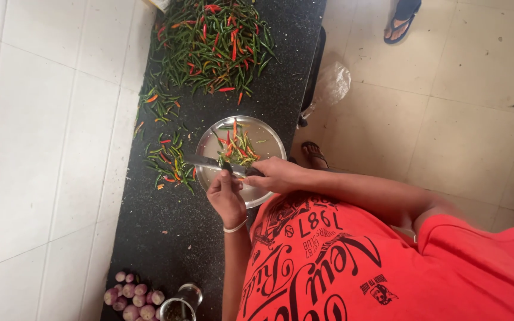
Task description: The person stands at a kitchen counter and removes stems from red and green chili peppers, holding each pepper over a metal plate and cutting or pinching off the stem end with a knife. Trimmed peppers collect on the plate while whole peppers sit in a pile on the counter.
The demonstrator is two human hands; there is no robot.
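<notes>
Left hand (227, 199) pinches a chilli; right hand (278, 174) grips knife (209, 161) over steel plate (269, 134); chilli heap (212, 44) at 12 o'clock on worktop (162, 238).

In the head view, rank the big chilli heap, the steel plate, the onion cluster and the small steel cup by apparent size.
1. Big chilli heap
2. Steel plate
3. Onion cluster, partly cut off by the frame edge
4. Small steel cup, also cut off; it sits beside the onions, so distance hardly skews this.
</notes>
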